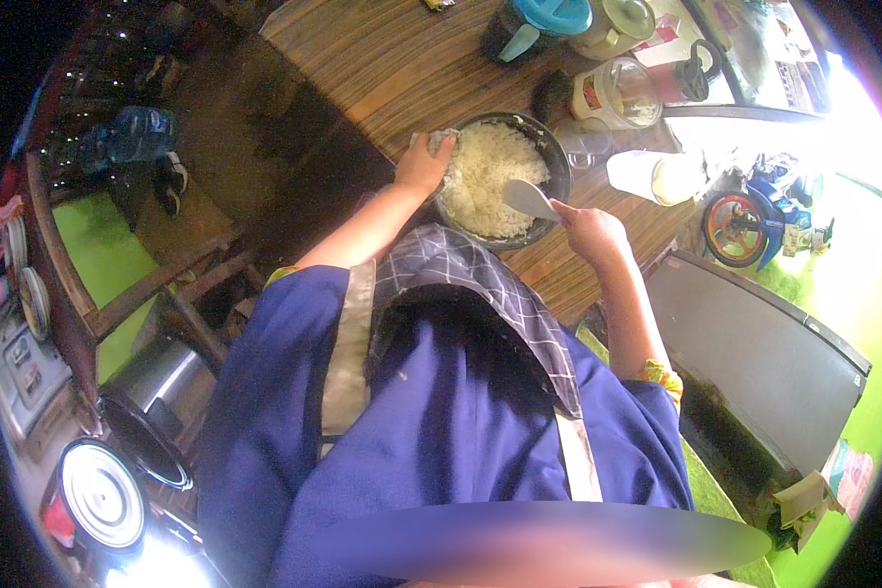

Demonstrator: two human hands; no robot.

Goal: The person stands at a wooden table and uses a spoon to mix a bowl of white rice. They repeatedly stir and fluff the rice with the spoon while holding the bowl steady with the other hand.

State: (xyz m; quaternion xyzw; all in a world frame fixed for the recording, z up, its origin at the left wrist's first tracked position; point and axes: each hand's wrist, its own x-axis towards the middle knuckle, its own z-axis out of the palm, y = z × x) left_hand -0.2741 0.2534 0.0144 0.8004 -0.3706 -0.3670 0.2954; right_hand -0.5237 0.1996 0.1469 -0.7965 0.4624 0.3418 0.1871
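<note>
White cooked rice [489, 165] fills much of a dark round pot [556, 158] at the edge of a wooden table [382, 55]. My left hand [425, 163] grips the pot's left rim through a folded cloth [435, 140]. In my right hand [594, 229] is the handle of a pale rice paddle [528, 199], whose blade rests on the rice at the right side of the pot. The tip of the blade overlaps the rice; how deep it sits cannot be told.
Beyond the pot stand a clear glass mug [584, 140], a lidded jar [617, 94], a white container [650, 176] and a pitcher with a blue lid [551, 13]. A grey cabinet or refrigerator [757, 345] is at the right, a wooden frame [59, 250] at the left.
</note>
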